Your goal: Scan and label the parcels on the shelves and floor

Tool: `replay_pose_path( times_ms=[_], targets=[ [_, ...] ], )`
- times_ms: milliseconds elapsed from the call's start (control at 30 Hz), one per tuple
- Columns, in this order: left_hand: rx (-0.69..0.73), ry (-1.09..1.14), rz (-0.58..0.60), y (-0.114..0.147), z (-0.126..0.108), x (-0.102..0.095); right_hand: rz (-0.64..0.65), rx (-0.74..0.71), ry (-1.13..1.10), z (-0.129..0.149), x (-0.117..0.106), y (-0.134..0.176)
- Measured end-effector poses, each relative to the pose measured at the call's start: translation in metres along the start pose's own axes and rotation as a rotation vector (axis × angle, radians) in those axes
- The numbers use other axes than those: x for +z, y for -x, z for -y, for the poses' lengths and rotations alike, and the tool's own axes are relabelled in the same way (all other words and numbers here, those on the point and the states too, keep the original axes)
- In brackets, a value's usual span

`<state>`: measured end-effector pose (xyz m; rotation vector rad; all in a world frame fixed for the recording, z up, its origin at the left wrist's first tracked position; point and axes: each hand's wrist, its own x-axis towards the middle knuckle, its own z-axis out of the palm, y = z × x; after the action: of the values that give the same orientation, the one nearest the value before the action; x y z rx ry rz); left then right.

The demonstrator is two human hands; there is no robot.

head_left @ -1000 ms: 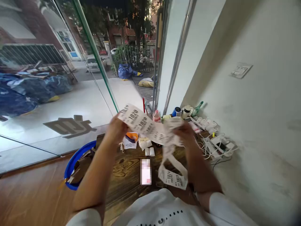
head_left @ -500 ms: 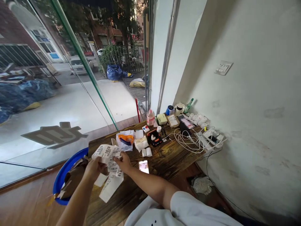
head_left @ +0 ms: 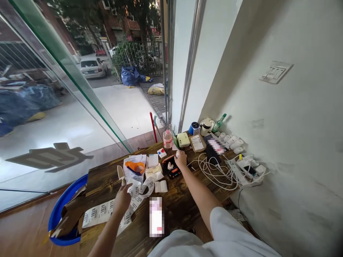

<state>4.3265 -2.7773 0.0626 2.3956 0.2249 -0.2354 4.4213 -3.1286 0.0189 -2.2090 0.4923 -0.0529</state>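
Note:
My left hand point(head_left: 122, 198) rests on a strip of white numbered tickets point(head_left: 100, 212) that lies flat near the left edge of the wooden table point(head_left: 184, 200). A curled part of the strip point(head_left: 143, 187) sits just right of that hand. My right hand point(head_left: 181, 158) reaches far across the table and closes on a small white object beside a black and orange device point(head_left: 170, 167). The fingers hide most of that object. A phone point(head_left: 156, 216) lies face up between my arms.
An orange tape dispenser point(head_left: 135, 166) sits on papers. A tangle of white cables point(head_left: 215, 170) and a power strip point(head_left: 248, 169) lie by the wall. Bottles and small boxes point(head_left: 187, 137) line the far edge. A blue bin point(head_left: 60, 214) with cardboard stands left of the table.
The ticket strip went from held up in both hands down onto the table. My right hand let go of it and reached forward to the black and orange device.

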Motion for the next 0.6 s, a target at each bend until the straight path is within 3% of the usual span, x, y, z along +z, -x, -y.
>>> replay_pose_path(
  times_ms=[167,267,333,400,500,600],
  targets=[
    [0.184,0.172,0.052,-0.015,-0.095,0.087,0.124,0.001,-0.014,-0.037,-0.008,-0.065],
    [0.151,0.348,0.09,-0.021,-0.137,0.137,0.168,-0.064,-0.135,-0.053,-0.014,-0.069],
    [0.097,0.458,0.128,-0.024,-0.157,0.161,0.201,-0.134,-0.258,-0.06,-0.025,-0.056],
    [0.03,0.554,0.179,-0.026,-0.174,0.175,0.262,-0.212,-0.396,-0.063,-0.041,-0.034],
    [-0.077,0.803,0.28,-0.025,-0.199,0.18,0.361,-0.306,-0.559,-0.061,-0.07,0.008],
    [0.008,0.951,0.332,-0.017,-0.218,0.175,0.426,-0.333,-0.777,-0.051,-0.095,0.04]
  ],
)
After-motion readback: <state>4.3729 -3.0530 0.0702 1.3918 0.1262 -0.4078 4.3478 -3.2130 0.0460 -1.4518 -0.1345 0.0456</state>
